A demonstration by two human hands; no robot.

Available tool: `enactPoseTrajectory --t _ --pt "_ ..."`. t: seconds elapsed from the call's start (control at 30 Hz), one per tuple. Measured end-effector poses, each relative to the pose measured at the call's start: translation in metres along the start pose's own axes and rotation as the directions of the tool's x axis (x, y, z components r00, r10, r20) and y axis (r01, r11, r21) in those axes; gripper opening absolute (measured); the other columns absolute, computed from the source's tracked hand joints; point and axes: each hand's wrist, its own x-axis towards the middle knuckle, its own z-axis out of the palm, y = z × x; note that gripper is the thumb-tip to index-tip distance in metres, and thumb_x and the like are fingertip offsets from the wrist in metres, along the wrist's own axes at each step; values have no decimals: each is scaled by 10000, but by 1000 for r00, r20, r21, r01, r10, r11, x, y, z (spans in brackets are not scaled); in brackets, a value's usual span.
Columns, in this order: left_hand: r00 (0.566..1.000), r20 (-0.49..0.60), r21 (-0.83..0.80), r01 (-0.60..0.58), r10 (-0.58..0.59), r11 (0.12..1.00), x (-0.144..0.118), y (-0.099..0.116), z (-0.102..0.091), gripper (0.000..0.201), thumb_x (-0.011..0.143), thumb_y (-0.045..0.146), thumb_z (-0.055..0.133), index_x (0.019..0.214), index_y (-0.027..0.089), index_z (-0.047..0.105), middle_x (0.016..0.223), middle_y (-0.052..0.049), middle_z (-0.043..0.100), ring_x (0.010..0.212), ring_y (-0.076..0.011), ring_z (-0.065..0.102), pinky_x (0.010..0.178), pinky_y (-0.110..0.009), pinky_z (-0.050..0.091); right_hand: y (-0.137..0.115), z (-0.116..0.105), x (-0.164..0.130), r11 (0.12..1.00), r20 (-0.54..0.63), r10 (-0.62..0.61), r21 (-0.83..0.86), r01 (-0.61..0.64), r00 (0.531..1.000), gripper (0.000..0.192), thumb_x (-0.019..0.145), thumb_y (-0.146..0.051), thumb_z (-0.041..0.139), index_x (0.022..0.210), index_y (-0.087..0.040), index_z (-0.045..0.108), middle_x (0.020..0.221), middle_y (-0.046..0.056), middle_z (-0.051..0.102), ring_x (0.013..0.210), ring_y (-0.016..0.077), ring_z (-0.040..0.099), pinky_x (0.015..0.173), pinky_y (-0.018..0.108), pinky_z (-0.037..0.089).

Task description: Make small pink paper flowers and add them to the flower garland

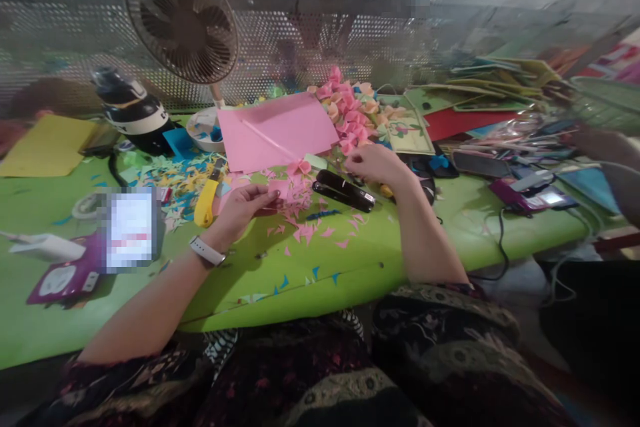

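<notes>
My left hand pinches a small pink paper piece between thumb and fingers, over a heap of pink paper scraps. Curled closed, my right hand hovers just behind the black stapler; what its fingers hold, if anything, I cannot make out. Beyond it rises a pile of pink and peach paper flowers. A large pink paper sheet lies behind both hands, with a single pink paper flower by its front edge. Left of my left hand is a yellow cutter.
A fan and a dark bottle stand at the back left. A lit phone leans at the left. Coloured scraps cover the left middle. Cards, pencils and a purple pack lie to the right.
</notes>
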Motion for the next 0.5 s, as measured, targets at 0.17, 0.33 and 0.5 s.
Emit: enactPoseTrajectory --t 0.17,0.33,0.5 --pt "999 -53 2 1 -1 1000 2 -2 1 355 585 316 911 791 125 694 748 -46 754 686 -163 728 712 -278 589 27 9 11 953 223 215 -261 -154 951 121 745 -239 692 646 -170 686 702 100 701 731 233 664 641 318 465" --pt "998 -54 -19 19 -20 1000 3 -5 0 366 571 301 912 805 120 697 765 -65 764 688 -171 734 676 -257 585 24 29 20 930 137 242 -314 -190 961 180 710 -226 710 874 -161 745 955 178 736 973 335 679 780 392 503" --pt "997 -65 -21 28 -30 999 5 -7 -1 361 575 277 912 808 112 691 755 -62 761 667 -157 727 679 -249 583 33 26 21 957 113 217 -221 -189 970 165 678 -214 731 824 -138 744 835 164 728 927 321 686 749 350 496"
